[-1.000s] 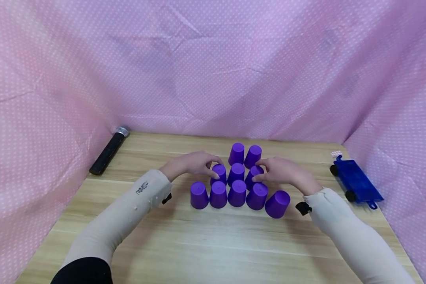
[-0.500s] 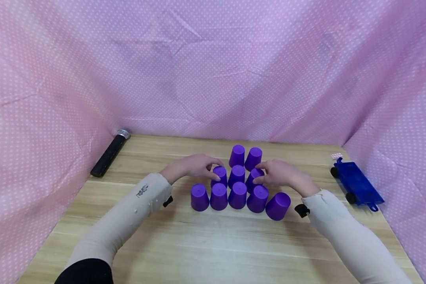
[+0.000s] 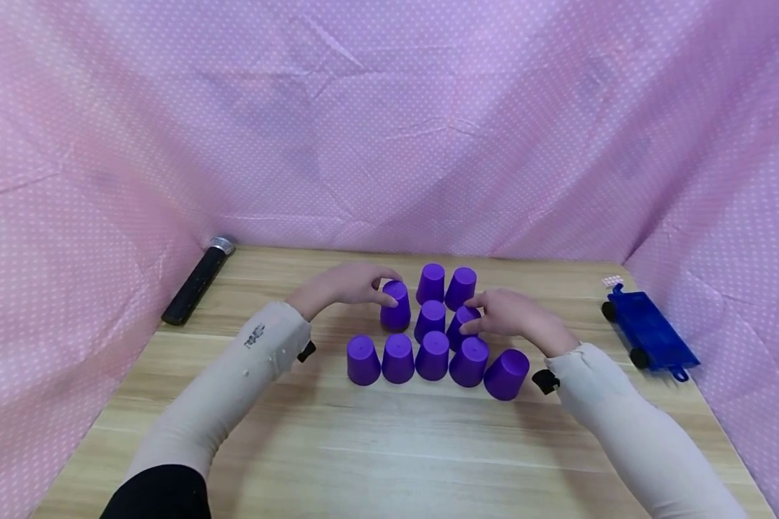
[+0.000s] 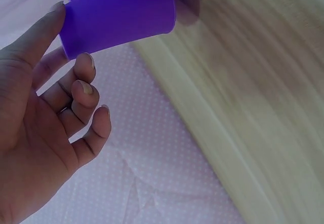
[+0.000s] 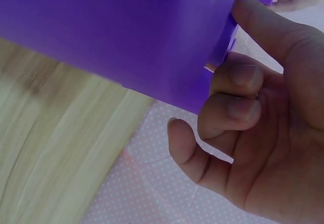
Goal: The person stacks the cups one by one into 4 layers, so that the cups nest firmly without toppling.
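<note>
With thumb and index finger my left hand [image 3: 347, 285] pinches the closed end of an upside-down purple cup [image 3: 395, 308]. In the left wrist view this cup [image 4: 119, 16] hangs above the wooden table, its rim away from the palm. My right hand [image 3: 513, 317] grips another upside-down purple cup [image 3: 462, 324] at the right of the middle row, partly hidden by the fingers. Between the two stands a third cup [image 3: 430, 321]. Behind it are two cups, a left one [image 3: 431, 285] and a right one [image 3: 461, 290]. Several more form a front row, among them a middle cup [image 3: 433, 357].
A black microphone [image 3: 197, 281] with a silver head lies at the table's left back. On the right is a blue toy trailer [image 3: 650, 330] with black wheels. Pink dotted cloth [image 3: 389, 144] hangs behind and on both sides of the wooden table [image 3: 376, 447].
My left hand has raised its cup and moved it slightly back and left, away from the middle row. The right hand and its cup stay nearly in place.
</note>
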{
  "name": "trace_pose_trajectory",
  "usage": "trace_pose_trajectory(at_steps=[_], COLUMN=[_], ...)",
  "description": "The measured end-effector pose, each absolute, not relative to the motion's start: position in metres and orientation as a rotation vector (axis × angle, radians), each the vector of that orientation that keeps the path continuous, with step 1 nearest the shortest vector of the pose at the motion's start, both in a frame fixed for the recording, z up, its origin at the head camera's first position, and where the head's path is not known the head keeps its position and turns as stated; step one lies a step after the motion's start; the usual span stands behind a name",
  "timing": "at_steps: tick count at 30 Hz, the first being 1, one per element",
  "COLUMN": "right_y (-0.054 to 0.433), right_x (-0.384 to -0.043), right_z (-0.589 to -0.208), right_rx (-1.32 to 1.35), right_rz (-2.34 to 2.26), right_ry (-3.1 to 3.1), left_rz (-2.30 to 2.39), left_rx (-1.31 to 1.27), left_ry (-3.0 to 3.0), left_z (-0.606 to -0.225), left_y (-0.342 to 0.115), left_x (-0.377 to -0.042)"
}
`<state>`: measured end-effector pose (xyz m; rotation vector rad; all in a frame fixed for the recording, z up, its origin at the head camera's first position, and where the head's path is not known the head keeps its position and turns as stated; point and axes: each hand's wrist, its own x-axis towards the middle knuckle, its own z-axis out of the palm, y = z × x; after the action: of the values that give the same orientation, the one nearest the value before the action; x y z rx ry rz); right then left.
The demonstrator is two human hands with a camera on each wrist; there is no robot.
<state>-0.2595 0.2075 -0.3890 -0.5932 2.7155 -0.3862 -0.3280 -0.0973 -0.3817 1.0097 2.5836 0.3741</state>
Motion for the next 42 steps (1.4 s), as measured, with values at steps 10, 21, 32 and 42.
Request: trace_pose_trajectory(at_steps=[10,21,32,42], right_y=[0.206,0.207,0.206,0.207], right_x=[-0.260,-0.262,-0.264,-0.262], right_z=[-0.386,-0.386,-0.387,-0.387], right_rx=[-0.590,-0.547,-0.536,-0.506], right_rz=[-0.336,-0.319,-0.283,-0.295], right_ry=[2.716,2.708,2.711,2.708], left_rz=[0.318,0.265,0.232,0.217], left_rx=[1.054,1.072,1.008,0.993], left_ry=[2.608,2.707,2.690,2.685], left_z=[-0.372,-0.369,-0.373,-0.379], left_y=[-0.092,-0.083,-0.074,-0.069], left_x=[-0.343,-0.356,-0.368,-0.375])
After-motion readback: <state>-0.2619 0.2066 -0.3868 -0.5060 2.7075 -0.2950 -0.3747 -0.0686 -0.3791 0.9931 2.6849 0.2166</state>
